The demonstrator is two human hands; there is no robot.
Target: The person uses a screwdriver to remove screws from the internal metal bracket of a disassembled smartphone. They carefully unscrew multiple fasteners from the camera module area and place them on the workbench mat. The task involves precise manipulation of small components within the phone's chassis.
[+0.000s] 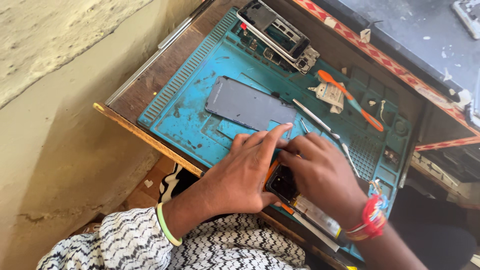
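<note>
Teal rubber covers the work mat [200,80] that lies on the wooden table [135,95], and I read the scene from its left side. A dark grey back cover [247,105] of a phone rests flat near the middle of the mat, apart from both hands. My left hand [245,175] is closed around the opened phone [282,184] at the near edge of the mat, with the index finger stretched forward. My right hand [322,172] presses on the same phone from above, fingers bent and pinching at its top; what sits under the fingertips I cannot tell. Beside this hand lie metal tweezers [320,122], and farther right an orange toothbrush [350,99]. A bare phone frame [277,32] lies at the far edge.

I judge the step is work inside the opened phone. The next move asks for a steady left grip and a small, careful pull or push by the right fingers.
</note>
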